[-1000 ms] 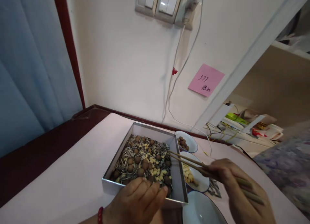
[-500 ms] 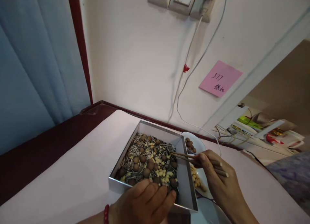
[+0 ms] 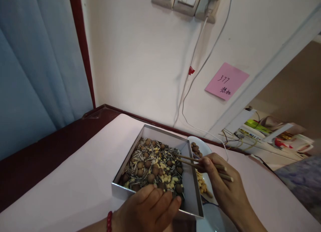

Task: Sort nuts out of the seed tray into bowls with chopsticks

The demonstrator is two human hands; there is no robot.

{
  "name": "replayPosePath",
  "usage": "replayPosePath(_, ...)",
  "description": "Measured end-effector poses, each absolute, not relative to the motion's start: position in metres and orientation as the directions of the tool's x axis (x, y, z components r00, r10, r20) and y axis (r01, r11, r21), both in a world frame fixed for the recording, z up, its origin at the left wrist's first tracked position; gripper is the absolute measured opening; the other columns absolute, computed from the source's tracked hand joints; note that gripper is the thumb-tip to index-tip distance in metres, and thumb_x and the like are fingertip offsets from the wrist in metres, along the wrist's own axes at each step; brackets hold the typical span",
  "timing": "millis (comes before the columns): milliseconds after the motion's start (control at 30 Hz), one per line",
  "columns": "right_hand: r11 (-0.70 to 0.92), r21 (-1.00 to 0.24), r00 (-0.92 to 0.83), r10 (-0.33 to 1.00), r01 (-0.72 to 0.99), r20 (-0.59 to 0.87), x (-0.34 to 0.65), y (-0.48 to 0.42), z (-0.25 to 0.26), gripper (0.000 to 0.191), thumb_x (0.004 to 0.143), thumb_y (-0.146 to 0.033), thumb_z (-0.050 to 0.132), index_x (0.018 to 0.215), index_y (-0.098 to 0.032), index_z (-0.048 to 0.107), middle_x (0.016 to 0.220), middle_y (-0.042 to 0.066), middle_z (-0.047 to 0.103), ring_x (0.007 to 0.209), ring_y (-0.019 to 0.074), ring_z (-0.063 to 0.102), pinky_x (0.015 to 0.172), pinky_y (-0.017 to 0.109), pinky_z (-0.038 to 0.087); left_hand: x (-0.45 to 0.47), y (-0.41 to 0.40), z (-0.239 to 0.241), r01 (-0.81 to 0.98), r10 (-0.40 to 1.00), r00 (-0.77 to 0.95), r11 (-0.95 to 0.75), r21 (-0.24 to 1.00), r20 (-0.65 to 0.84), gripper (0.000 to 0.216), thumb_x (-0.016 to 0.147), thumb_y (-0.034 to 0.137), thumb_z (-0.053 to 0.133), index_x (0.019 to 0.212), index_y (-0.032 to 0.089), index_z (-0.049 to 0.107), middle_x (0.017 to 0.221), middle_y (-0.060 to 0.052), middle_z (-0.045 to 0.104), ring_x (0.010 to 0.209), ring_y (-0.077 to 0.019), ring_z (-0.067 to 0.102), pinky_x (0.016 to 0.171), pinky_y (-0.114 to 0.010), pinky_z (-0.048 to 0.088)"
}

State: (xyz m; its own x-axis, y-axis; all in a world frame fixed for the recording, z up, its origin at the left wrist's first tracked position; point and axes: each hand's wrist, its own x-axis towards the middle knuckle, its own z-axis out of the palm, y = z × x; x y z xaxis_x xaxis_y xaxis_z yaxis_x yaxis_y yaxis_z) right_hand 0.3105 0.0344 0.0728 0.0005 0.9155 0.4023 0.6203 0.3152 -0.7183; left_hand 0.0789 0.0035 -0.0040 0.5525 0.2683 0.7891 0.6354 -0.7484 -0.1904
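A shallow silver-grey box (image 3: 194,192) holds striped sunflower seeds (image 3: 140,155) mixed with round brown nuts (image 3: 151,178) and small pale yellow kernels (image 3: 169,179). My left hand (image 3: 147,208) is closed over the near wall of the box, fingertips inside the rim. With my right hand (image 3: 223,185) I hold a pair of wooden chopsticks (image 3: 192,160), reaching over the right wall. Their tips rest among the seeds at the right side, slightly apart. Whether they touch a particular piece is too small to make out.
Right of the box stand a bowl of brown nuts (image 3: 196,149), a bowl with unshelled peanuts (image 3: 201,183), and another pale bowl (image 3: 213,217), partly cut off. A white sheet (image 3: 82,178) covers the dark red table. Cables (image 3: 198,75) hang down the wall behind.
The chopstick tips have spread a little apart, and my right hand has shifted slightly left. My left hand stays on the box wall.
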Motion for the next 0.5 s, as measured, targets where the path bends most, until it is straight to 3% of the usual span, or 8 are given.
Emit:
replayPosePath(367,0.264,-0.816,0.147,0.910,0.514,0.387,0.326,0.029,0.070,0.032,0.091,-0.050,0.059,0.085,-0.021,0.069,0.080,0.003,0.069,0.076,0.0189,0.068,0.069,0.028,0.056,0.078,0.004,-0.005,0.627,0.265,0.560,-0.755,-0.192,0.785,0.030,0.102,0.017,0.044,0.117,0.020,0.070,0.105,0.001,0.071,0.091,-0.0135,0.058,0.089,-0.031,0.043)
replayPosePath(500,0.292,-0.789,0.317,0.798,0.540,0.512,0.344,-0.004,0.081,0.027,0.094,-0.044,0.055,0.085,-0.023,0.069,0.088,0.004,0.071,0.082,0.0185,0.070,0.070,0.025,0.058,0.076,0.006,-0.011,0.619,0.247,0.567,-0.758,-0.208,0.786,0.028,0.099,0.017,0.048,0.117,0.019,0.069,0.105,0.000,0.069,0.092,-0.0148,0.057,0.091,-0.033,0.041)
